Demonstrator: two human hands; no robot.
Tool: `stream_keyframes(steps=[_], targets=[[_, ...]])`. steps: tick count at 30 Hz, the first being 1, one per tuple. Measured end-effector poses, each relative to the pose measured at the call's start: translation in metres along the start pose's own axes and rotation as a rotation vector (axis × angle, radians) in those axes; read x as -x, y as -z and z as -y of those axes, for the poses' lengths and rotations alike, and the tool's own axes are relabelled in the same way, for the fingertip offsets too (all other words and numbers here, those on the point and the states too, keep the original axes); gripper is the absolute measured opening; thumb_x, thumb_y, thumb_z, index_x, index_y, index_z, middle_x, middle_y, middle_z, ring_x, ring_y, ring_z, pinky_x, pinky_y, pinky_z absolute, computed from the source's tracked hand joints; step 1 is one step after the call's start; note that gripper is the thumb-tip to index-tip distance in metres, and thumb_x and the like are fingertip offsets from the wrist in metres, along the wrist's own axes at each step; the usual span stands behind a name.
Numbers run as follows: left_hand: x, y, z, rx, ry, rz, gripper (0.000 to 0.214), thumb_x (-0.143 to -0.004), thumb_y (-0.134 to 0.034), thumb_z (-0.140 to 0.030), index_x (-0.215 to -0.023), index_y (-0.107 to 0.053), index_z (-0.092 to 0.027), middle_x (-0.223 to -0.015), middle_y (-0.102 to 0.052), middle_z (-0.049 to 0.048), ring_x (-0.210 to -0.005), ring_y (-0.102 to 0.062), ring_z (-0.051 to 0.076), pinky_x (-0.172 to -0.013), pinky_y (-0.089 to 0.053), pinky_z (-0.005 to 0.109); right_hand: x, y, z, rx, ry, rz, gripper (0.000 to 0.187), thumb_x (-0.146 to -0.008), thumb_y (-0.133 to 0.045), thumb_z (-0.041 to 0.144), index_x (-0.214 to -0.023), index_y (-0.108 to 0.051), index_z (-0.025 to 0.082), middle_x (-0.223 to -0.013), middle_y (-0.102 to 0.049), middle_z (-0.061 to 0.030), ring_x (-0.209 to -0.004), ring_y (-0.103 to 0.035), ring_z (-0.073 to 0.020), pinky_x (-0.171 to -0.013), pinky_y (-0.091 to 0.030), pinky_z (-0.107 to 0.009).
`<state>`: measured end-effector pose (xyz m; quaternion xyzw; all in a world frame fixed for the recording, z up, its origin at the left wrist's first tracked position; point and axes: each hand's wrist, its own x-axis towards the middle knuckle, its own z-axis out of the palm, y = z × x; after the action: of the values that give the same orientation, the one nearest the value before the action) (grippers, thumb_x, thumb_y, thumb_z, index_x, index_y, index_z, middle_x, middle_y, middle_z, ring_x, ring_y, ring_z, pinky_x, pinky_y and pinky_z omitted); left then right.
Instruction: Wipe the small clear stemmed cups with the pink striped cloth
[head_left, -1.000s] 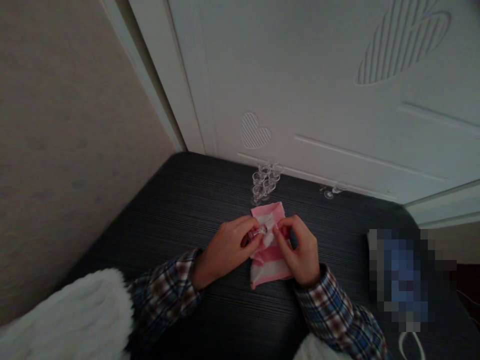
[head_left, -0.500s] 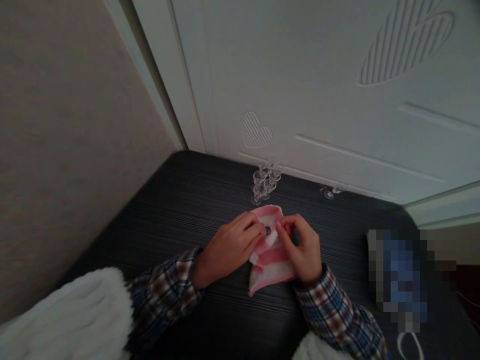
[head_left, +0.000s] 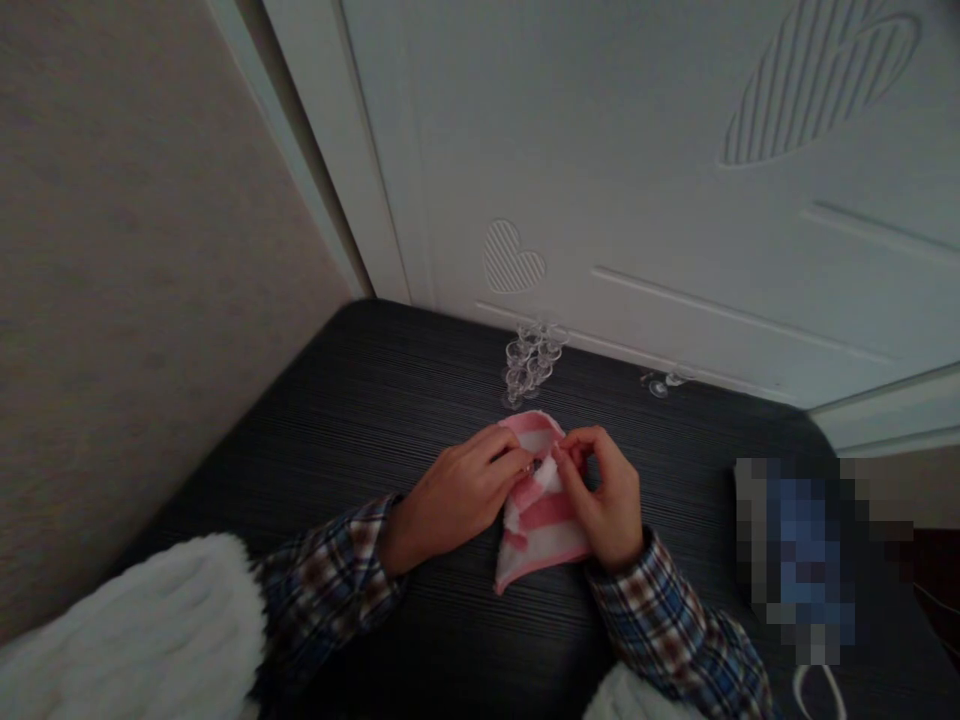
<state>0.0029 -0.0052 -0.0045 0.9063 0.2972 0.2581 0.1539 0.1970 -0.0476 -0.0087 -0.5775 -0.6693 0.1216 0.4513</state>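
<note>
A pink-and-white striped cloth is held between my two hands, just above the dark table. My left hand is closed, its thumb and fingertips pinching a small shiny piece that looks like clear glass; the cloth lies around it and hides most of it. With thumb and fingers pressed together, my right hand grips a fold of the cloth close beside that piece. Beyond the cloth several tiny clear stemmed glasses stand clustered on the table.
The dark wood-grain table meets a white panel with raised hearts at the back and a wall on the left. Farther right, a small clear glass stands near the panel. A blurred-out bluish object lies at the right.
The cloth's fold has shifted over the small shiny piece, so less of it shows now. Both hands have stayed almost in place, with slight finger movement.
</note>
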Motion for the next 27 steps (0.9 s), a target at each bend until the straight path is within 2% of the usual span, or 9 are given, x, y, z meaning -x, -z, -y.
stream_keyframes(steps=[4, 8, 14, 21, 27], targets=[[0.0, -0.001, 0.002, 0.058, 0.068, -0.033, 0.017, -0.098, -0.054, -0.01, -0.101, -0.07, -0.016, -0.102, -0.069, 0.0063, -0.096, -0.066, 0.02, -0.085, -0.055, 0.031, 0.0, 0.001, -0.001, 0.005, 0.023, -0.016, 0.013, -0.097, -0.061, 0.022, -0.086, -0.055, 0.019, -0.076, -0.057, 0.003, -0.068, -0.057, -0.0128, -0.064, -0.05, -0.028], [-0.001, 0.0, 0.003, 0.117, 0.146, -0.069, 0.017, -0.098, -0.054, -0.01, -0.103, -0.069, -0.017, -0.101, -0.068, 0.0054, -0.095, -0.066, 0.019, -0.085, -0.055, 0.03, -0.001, 0.002, -0.001, 0.003, 0.107, 0.049, 0.003, -0.096, -0.06, 0.021, -0.099, -0.061, 0.02, -0.094, -0.062, -0.0037, -0.088, -0.061, -0.0187, -0.079, -0.054, -0.034], [-0.003, 0.002, 0.002, 0.202, 0.21, -0.106, 0.022, -0.096, -0.051, -0.008, -0.102, -0.069, -0.018, -0.1, -0.067, 0.0053, -0.094, -0.065, 0.02, -0.085, -0.054, 0.032, 0.001, 0.003, -0.007, 0.069, 0.188, 0.144, 0.03, -0.094, -0.064, 0.025, -0.123, -0.064, 0.022, -0.117, -0.06, -0.0103, -0.109, -0.06, -0.0266, -0.095, -0.053, -0.045], [-0.003, 0.003, 0.001, 0.373, 0.286, -0.127, 0.023, -0.089, -0.053, -0.007, -0.097, -0.071, -0.019, -0.095, -0.066, 0.0043, -0.091, -0.063, 0.02, -0.085, -0.052, 0.033, 0.0, 0.003, -0.008, 0.146, 0.244, 0.167, 0.033, -0.096, -0.062, 0.026, -0.129, -0.063, 0.023, -0.12, -0.063, -0.0117, -0.109, -0.06, -0.0283, -0.093, -0.054, -0.048], [-0.01, 0.001, 0.007, 0.643, 0.401, -0.086, 0.008, -0.086, -0.061, -0.018, -0.085, -0.069, -0.018, -0.079, -0.066, 0.0011, -0.07, -0.06, 0.016, -0.064, -0.049, 0.026, 0.0, 0.006, -0.004, 0.169, 0.303, 0.106, 0.031, -0.099, -0.059, 0.026, -0.129, -0.064, 0.023, -0.115, -0.067, -0.0112, -0.104, -0.061, -0.0276, -0.088, -0.053, -0.045]])
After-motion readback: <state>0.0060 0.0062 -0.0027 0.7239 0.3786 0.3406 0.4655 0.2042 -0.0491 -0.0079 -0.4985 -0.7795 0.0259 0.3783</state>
